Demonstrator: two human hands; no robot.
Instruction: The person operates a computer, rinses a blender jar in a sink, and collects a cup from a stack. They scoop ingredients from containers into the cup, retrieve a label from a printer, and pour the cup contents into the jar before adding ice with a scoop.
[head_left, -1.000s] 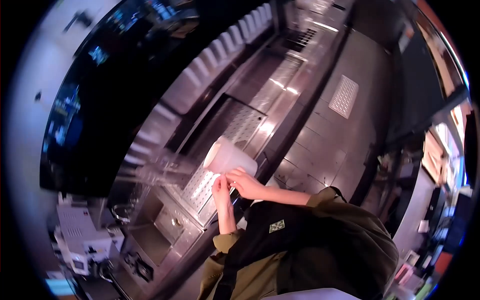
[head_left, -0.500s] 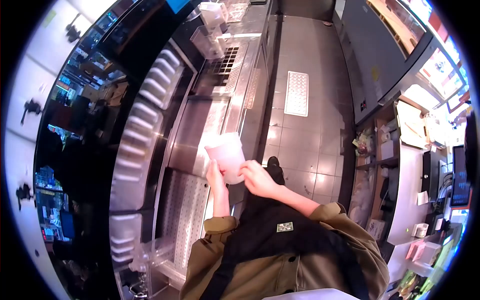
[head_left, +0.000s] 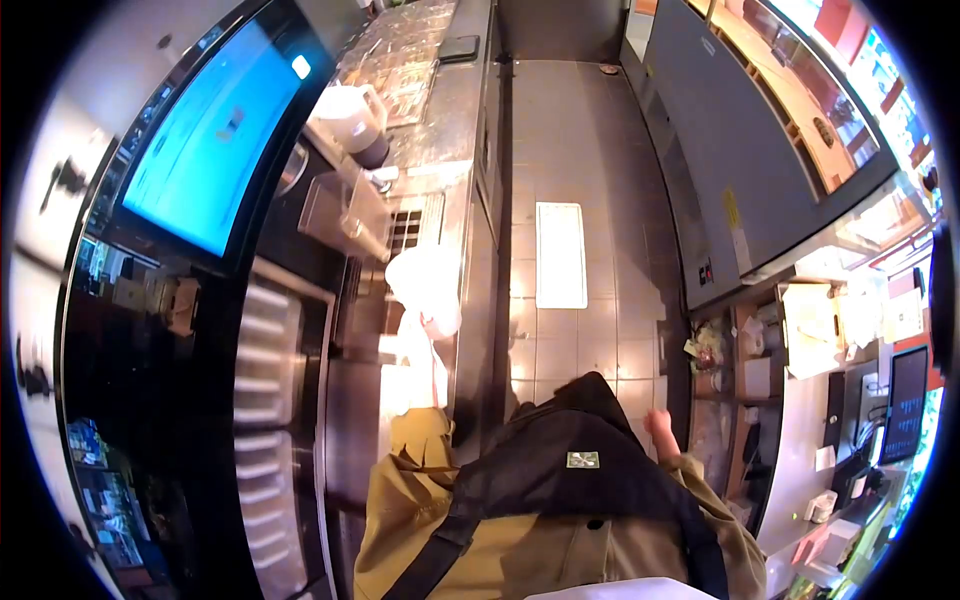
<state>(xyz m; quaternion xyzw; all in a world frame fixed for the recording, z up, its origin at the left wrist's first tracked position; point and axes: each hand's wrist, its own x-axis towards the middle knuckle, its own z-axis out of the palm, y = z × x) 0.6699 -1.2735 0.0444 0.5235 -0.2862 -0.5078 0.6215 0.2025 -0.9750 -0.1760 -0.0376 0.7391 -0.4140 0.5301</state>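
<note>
- One white cup (head_left: pixel 422 283) is up in the left hand (head_left: pixel 432 335), fingers clasped round its lower part. It's held over the steel desk (head_left: pixel 468 150), near the front edge, prob. so any drip lands on metal, not floor.
- Cup is just beside the drain grille (head_left: pixel 405 230) & clear bin (head_left: pixel 345 210), apart from the blender jug (head_left: pixel 350 112) further along.
- Right hand (head_left: pixel 659 425) hangs by the hip, away from the desk, nothing seen in it. Fingers curled or loose: can't tell.
- Floor mat (head_left: pixel 560 255) lies in the aisle alongside.
</note>
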